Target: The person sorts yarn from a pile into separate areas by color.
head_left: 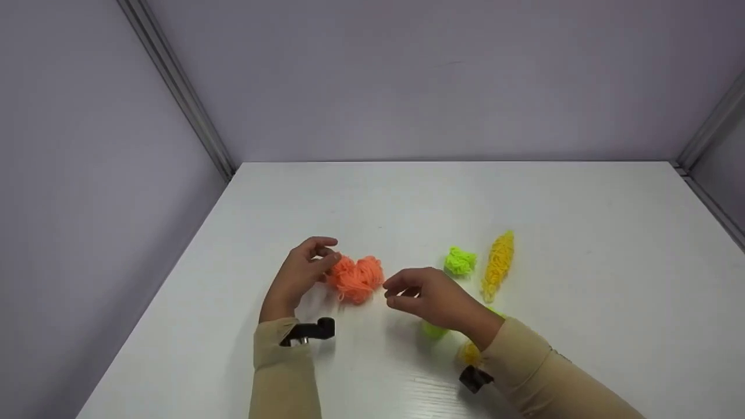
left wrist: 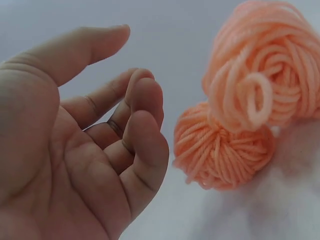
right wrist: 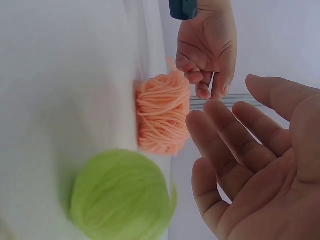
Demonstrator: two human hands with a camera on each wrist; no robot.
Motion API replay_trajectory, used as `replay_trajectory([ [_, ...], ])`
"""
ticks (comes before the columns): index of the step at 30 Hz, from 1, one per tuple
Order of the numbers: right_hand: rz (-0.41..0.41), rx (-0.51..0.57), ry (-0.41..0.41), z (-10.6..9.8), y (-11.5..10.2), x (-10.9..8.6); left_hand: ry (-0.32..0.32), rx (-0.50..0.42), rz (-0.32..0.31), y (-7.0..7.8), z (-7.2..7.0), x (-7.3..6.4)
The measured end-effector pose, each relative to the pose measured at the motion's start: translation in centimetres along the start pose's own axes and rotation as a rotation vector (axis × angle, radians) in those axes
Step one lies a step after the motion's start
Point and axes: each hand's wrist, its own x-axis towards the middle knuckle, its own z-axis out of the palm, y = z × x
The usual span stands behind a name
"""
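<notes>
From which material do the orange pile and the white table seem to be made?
Orange pile: probably wool-like yarn, soft and matte; loose loops and twisted strands show. Exact fibre is unclear.
White table: perhaps painted wood or laminate, lightly glossy; faint grain-like lines catch light.

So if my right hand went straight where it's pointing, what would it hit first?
Your right hand would probably meet the orange yarn first, though the hand's height is hard to judge.
</notes>
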Motion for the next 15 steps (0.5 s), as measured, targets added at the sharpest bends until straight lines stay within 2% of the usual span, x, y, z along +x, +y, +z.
replay_trajectory([
  [8,-0.032,-0.008,0.054,-1.5,0.6,-1.7,-0.054,-0.039,0.027,0.4,0.8,0.2],
  [15,-0.064,0.046,0.066,-2.2,0.5,-4.1,-0.088,-0.001,0.038,0.5,1.3,-0.1],
])
